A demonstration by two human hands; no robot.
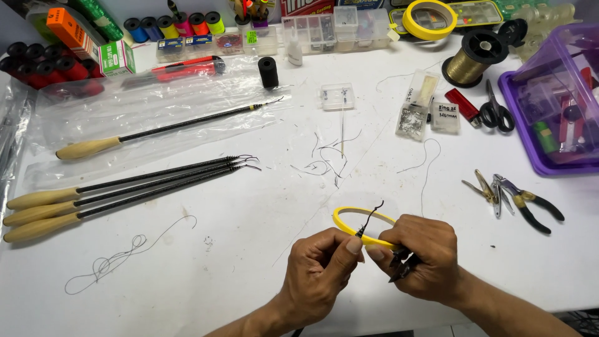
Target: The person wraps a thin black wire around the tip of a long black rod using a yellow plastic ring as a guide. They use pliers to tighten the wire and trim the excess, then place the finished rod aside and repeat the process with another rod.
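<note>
Near the table's (249,249) front edge, the left hand (318,274) pinches a thin dark rod tip (368,219) between thumb and forefinger. The right hand (421,256), touching it, is curled around a yellow ring (349,226) and a small dark tool (399,265). Three rods (125,190) lie to the left, pliers (527,206) to the right.

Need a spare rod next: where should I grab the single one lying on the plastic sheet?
Take the rod by its pale wooden handle at the left end, coming from above. The handle is thick and lies flat; the black shaft thins toward a fine tip on the right.
</note>
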